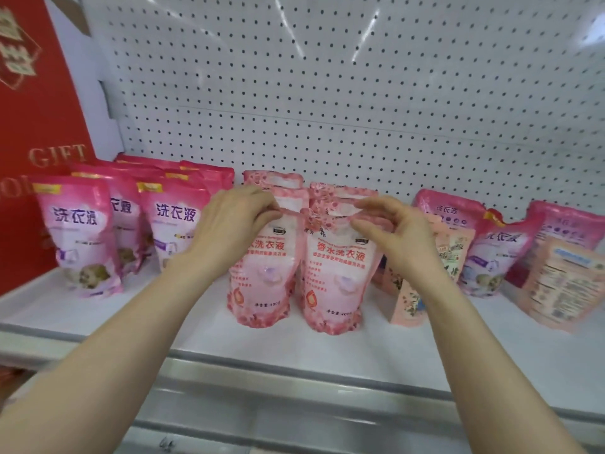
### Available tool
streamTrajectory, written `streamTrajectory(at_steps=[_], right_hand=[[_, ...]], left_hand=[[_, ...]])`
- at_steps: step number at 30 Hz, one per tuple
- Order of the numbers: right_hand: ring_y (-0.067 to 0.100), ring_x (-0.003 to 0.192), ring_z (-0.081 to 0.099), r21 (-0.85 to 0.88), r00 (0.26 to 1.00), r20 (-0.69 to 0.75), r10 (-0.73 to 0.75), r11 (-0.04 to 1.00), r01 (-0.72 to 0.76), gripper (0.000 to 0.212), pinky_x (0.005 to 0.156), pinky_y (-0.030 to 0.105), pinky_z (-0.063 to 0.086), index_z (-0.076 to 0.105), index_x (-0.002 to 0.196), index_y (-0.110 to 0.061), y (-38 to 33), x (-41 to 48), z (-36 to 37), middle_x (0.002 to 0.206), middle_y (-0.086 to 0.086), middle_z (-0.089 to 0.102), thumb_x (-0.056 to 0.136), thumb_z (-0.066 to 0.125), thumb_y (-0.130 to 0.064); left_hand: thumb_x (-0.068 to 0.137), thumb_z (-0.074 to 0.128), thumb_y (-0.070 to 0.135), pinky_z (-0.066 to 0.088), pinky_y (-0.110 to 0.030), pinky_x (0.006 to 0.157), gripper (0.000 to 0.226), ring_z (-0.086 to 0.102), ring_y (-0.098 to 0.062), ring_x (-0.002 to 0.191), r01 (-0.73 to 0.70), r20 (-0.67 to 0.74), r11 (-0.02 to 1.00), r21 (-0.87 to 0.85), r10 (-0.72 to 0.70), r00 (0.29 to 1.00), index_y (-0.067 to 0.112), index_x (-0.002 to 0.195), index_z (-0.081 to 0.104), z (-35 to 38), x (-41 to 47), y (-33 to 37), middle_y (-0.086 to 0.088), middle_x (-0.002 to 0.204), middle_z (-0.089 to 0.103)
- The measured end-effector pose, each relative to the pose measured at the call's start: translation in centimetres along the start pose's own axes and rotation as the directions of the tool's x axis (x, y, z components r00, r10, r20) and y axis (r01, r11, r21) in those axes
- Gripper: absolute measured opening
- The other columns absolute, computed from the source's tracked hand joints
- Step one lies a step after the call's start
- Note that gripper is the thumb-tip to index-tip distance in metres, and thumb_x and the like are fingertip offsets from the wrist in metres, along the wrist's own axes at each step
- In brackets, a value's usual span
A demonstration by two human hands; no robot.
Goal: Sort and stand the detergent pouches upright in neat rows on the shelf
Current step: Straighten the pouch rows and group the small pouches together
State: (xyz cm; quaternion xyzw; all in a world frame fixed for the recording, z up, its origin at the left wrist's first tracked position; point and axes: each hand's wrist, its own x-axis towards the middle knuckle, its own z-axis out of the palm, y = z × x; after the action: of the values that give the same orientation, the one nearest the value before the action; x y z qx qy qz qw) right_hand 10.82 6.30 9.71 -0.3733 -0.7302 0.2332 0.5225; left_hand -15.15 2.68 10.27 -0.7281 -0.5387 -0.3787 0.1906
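Both hands are up at two pale pink pouches standing side by side in the middle of the white shelf [98, 317]: the left hand [234, 221] pinches the top of the left pouch [262, 276], and the right hand [397, 232] pinches the top of the right pouch [337, 276]. More pale pouches stand just behind them. Dark pink pouches [78, 237] stand in rows at far left, while mixed pouches [563, 283] lean untidily at right.
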Motion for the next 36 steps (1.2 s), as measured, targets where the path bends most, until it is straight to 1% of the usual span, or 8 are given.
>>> streamTrajectory(at_steps=[2, 4, 7, 16, 20, 23, 29, 36], right_hand=[[-0.006, 0.088, 0.068, -0.311, 0.995, 0.1, -0.028, 0.949, 0.058, 0.015, 0.08, 0.018, 0.056, 0.075, 0.099, -0.028, -0.8, 0.9, 0.0, 0.092, -0.022, 0.073, 0.085, 0.075, -0.032], [0.012, 0.087, 0.072, -0.445, 0.991, 0.131, 0.006, 0.894, 0.053, 0.017, 0.084, 0.038, 0.058, 0.077, 0.095, -0.023, -1.2, 1.4, 0.1, 0.09, -0.01, 0.077, 0.087, 0.072, -0.037], [0.028, 0.082, 0.072, -0.426, 0.99, 0.139, 0.019, 0.904, 0.043, 0.019, 0.079, 0.049, 0.058, 0.078, 0.092, -0.016, -1.0, 2.0, -0.5, 0.086, 0.004, 0.078, 0.09, 0.07, -0.033], [0.014, 0.084, 0.071, -0.393, 0.985, 0.163, 0.062, 0.92, 0.007, 0.019, 0.082, 0.045, 0.058, 0.077, 0.096, -0.019, -0.3, 2.1, -1.4, 0.089, -0.007, 0.076, 0.091, 0.069, -0.036], [-0.005, 0.093, 0.066, -0.344, 0.998, 0.058, -0.017, 0.938, 0.036, 0.018, 0.09, 0.023, 0.054, 0.075, 0.103, -0.021, 0.1, 0.8, -1.0, 0.098, -0.014, 0.074, 0.089, 0.072, -0.032], [-0.02, 0.091, 0.058, -0.365, 0.99, -0.045, -0.132, 0.925, 0.107, 0.022, 0.079, 0.002, 0.043, 0.072, 0.112, -0.024, 0.8, -1.0, -1.5, 0.104, -0.017, 0.072, 0.09, 0.07, -0.025], [0.002, 0.092, 0.066, -0.336, 0.925, -0.339, -0.174, 0.94, 0.054, 0.026, 0.082, 0.019, 0.053, 0.071, 0.117, -0.019, 4.2, -6.0, -6.4, 0.108, -0.01, 0.073, 0.095, 0.062, -0.009], [0.02, 0.096, 0.067, -0.498, 0.845, -0.523, -0.109, 0.844, -0.2, 0.03, 0.086, 0.03, 0.051, 0.069, 0.119, -0.018, 10.7, -9.4, -18.6, 0.112, -0.002, 0.073, 0.093, 0.061, -0.005]], left_hand=[[0.093, 0.06, 0.031, 0.047, -0.038, 0.075, 0.02, 0.063, -0.018, 0.078, 0.005, -0.005, 1.0, -0.017, -0.005, 1.0, 0.016, 0.089, 0.072, 0.3, 0.2, 0.3, 0.005, 0.082, 0.068], [0.092, 0.061, 0.03, 0.045, -0.033, 0.076, 0.018, 0.062, -0.016, 0.076, 0.01, -0.025, 0.999, -0.033, -0.011, 1.0, 0.016, 0.088, 0.073, 0.5, 0.4, 0.5, 0.005, 0.08, 0.069], [0.091, 0.064, 0.029, 0.041, -0.03, 0.073, 0.016, 0.061, -0.015, 0.073, 0.026, -0.043, 0.999, -0.042, -0.028, 0.999, 0.017, 0.086, 0.073, 0.6, 0.6, 0.8, 0.006, 0.078, 0.07], [0.09, 0.063, 0.027, 0.046, -0.033, 0.075, 0.014, 0.06, -0.016, 0.07, 0.045, -0.034, 0.999, -0.018, -0.046, 0.998, 0.017, 0.089, 0.073, 0.5, 0.4, 1.2, 0.004, 0.078, 0.071], [0.091, 0.063, 0.021, 0.042, -0.033, 0.076, 0.011, 0.063, -0.021, 0.087, 0.05, -0.057, 0.999, 0.0, -0.05, 0.997, 0.019, 0.098, 0.071, 0.3, -0.1, 2.1, 0.004, 0.094, 0.072], [0.092, 0.063, 0.017, 0.037, -0.033, 0.085, 0.016, 0.056, -0.024, 0.103, 0.063, -0.117, 0.998, -0.014, -0.064, 0.991, 0.019, 0.106, 0.069, 0.7, -0.6, 3.1, 0.001, 0.107, 0.068], [0.089, 0.065, 0.005, 0.033, -0.024, 0.091, 0.018, 0.056, -0.028, 0.102, -0.101, -0.255, 0.983, -0.154, 0.059, 0.965, 0.009, 0.106, 0.071, 2.5, -1.5, 8.4, -0.008, 0.107, 0.065], [0.083, 0.069, 0.002, 0.04, -0.026, 0.087, 0.025, 0.06, -0.025, 0.099, -0.194, -0.115, 0.941, -0.277, 0.168, 0.979, 0.01, 0.107, 0.072, 7.7, -1.8, 17.3, -0.007, 0.108, 0.066]])
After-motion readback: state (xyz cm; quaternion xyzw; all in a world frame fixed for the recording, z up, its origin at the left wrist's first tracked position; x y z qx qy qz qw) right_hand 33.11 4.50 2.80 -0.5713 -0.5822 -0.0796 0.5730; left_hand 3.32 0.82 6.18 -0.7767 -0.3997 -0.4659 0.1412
